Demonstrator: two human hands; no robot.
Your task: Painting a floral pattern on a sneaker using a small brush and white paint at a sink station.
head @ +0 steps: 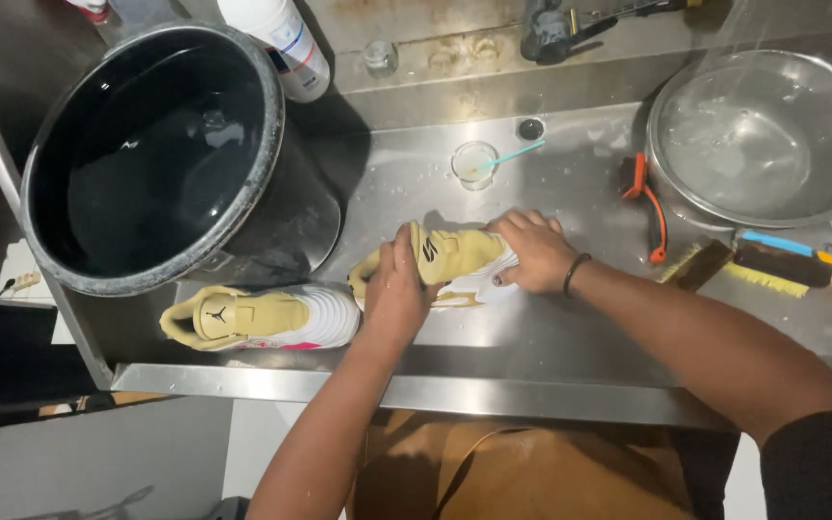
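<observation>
Head view, both hands (pixel 392 289) gripping sneaker (pixel 450 260)

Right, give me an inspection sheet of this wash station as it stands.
Surface: steel counter, wet, with water drops.
Job's things: yellow and white shoe on its side under both hands; its pair, the second shoe, lies to the left, apart from it.
Clutter: black bucket of water; steel bowl; small cup with a blue stick; two brushes; white bottle; orange strap.
Grips: left hand presses on the shoe's heel end; right hand closed over its other end, a dark band on the wrist.
Cables: nothing seen.
Surroundings: steel ledge behind with a dark tool; brown apron below the counter edge.
</observation>
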